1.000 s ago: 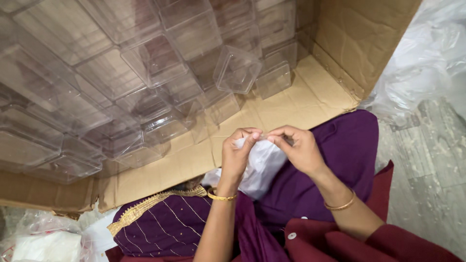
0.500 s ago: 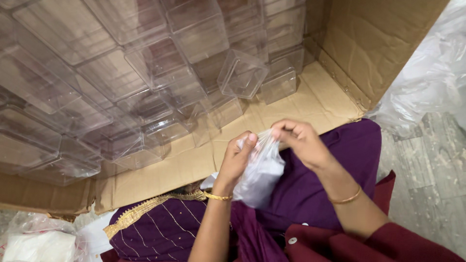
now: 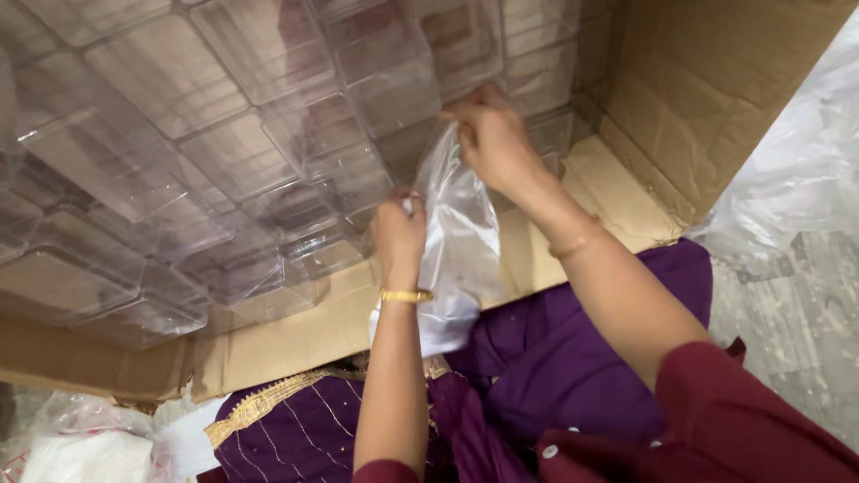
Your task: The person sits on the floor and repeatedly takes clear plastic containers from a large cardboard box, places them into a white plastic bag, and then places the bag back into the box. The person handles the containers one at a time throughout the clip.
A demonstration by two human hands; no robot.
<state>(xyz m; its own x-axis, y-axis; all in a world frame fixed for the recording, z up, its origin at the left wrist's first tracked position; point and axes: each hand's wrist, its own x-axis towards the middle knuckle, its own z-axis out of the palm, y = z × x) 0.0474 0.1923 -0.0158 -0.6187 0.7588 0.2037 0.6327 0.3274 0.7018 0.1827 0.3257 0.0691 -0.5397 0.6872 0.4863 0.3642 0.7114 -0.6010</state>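
Head view, looking down into a cardboard box [image 3: 716,80] lying open on its side. All positions are given relative to the box.

Clear plastic bag [image 3: 461,241]: held up in front of the box mouth, over its lower flap. The long axis runs from upper right to lower left, with the top edge high near the stacked clear plastic containers [image 3: 224,152] inside the box and the bottom hanging towards the purple garment [image 3: 555,376] just outside it.

Right hand [image 3: 492,139]: deeper into the box, fingers closed in a pinch on the bag's upper edge.

Left hand [image 3: 400,234]: nearer the flap, lower than the right, fingers curled shut on the bag's left side at mid-height. A gold bangle [image 3: 405,295] sits on this wrist.

The bag stretches between the two hands. Probably empty, but the film is too glossy to be sure.

More loose plastic sheeting [image 3: 796,188] lies right of the box, on the floor.
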